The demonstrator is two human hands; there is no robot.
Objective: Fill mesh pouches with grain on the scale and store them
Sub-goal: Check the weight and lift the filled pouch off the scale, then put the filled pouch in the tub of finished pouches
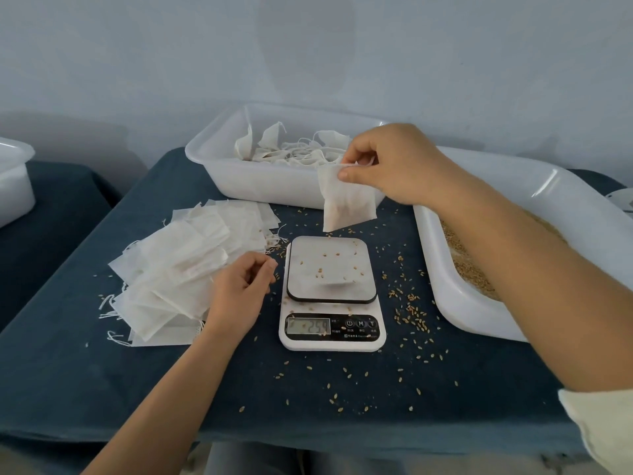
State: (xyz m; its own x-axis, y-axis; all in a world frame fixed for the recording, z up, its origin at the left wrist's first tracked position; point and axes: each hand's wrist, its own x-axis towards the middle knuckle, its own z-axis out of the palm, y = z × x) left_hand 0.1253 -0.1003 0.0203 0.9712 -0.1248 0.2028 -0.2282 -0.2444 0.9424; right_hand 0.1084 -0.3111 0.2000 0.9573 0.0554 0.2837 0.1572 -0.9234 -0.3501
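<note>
My right hand (394, 162) pinches the top edge of a white mesh pouch (347, 200), which hangs in the air above the far edge of the scale (330, 293). Some grain shows through the pouch's lower part. The white scale stands mid-table with a few loose grains on its platform, and its display (308, 326) is lit. My left hand (241, 286) hovers just left of the scale with loosely curled fingers, holding nothing. It sits over the near edge of a pile of flat pouches (181, 269).
A white bin (219, 156) at the back holds several pouches with strings. A white tray (479, 303) of grain lies at the right under my right forearm. Loose grains (407, 313) litter the dark blue cloth. Another white tub (13, 180) stands far left.
</note>
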